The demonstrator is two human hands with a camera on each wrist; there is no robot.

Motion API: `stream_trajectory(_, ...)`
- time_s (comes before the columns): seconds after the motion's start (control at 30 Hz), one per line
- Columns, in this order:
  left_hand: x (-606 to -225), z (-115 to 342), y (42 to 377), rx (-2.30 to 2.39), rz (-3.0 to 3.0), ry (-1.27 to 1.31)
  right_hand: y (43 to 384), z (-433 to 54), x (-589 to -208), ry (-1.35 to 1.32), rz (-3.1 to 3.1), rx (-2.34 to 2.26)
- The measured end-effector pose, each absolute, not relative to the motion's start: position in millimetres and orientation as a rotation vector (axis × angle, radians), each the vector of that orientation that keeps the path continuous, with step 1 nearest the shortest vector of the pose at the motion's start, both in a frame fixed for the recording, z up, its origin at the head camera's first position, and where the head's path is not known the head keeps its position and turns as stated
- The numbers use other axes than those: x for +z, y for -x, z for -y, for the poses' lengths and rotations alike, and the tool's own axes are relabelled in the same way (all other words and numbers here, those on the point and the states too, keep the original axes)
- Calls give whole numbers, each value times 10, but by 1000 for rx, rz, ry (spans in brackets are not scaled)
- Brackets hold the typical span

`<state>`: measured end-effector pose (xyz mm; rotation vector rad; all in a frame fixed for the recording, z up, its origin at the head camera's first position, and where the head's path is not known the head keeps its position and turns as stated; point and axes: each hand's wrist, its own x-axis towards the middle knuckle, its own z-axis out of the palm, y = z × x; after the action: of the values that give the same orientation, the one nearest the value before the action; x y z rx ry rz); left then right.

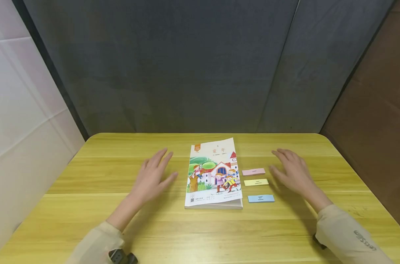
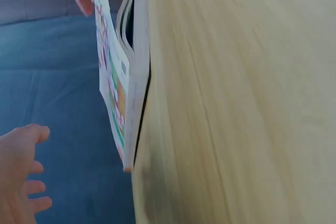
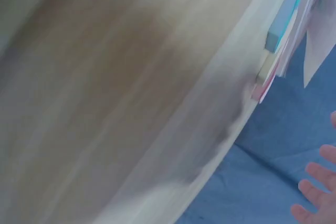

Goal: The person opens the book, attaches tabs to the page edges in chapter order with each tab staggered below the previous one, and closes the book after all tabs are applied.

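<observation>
Head view, book [image 1: 213,168]: lies on the table [image 1: 173,234], right of the frame's centre and below mid-height, its illustrated front cover up and the cover's lower right corner lifted off the pages.
Head view, left hand [image 1: 151,179]: left of the book and apart from it, fingers straight and spread, thumb pointing toward the book.
Head view, right hand [image 1: 292,171]: right of centre, fingers loosely extended, thumb just beside the pink strip and the yellow strip.
Head view, strips: in a column at the book's right side, pink strip [image 1: 253,171] uppermost, yellow strip [image 1: 256,182] in the middle, blue strip [image 1: 261,198] lowest; they bear one, two and three dark strokes.
Head view, backdrop: dark grey cloth [image 1: 186,69] across the upper frame.
Left wrist view, book: upper middle, seen edge-on, cover bowed away from the pages; left hand at lower left with fingers apart, right hand's fingers partly visible at upper left.
Right wrist view, strips: upper right, beside the book's edge.
Right wrist view, right hand: lower right, fingers spread, partly cut off by the frame.
</observation>
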<state>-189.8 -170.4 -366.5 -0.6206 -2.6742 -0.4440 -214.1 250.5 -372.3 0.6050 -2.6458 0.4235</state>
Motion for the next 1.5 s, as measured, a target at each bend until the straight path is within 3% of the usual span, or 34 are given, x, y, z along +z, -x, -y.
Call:
stream_trajectory(0.73, -3822, 765, 1799, -217, 2595, 1147, 2118, -1972, -3771, -915, 2559, 285)
stream_trajectory(1.5, -3740, 816, 1683, -194, 2337, 1229, 1932, -1681, -3883, -1394, 2549, 271)
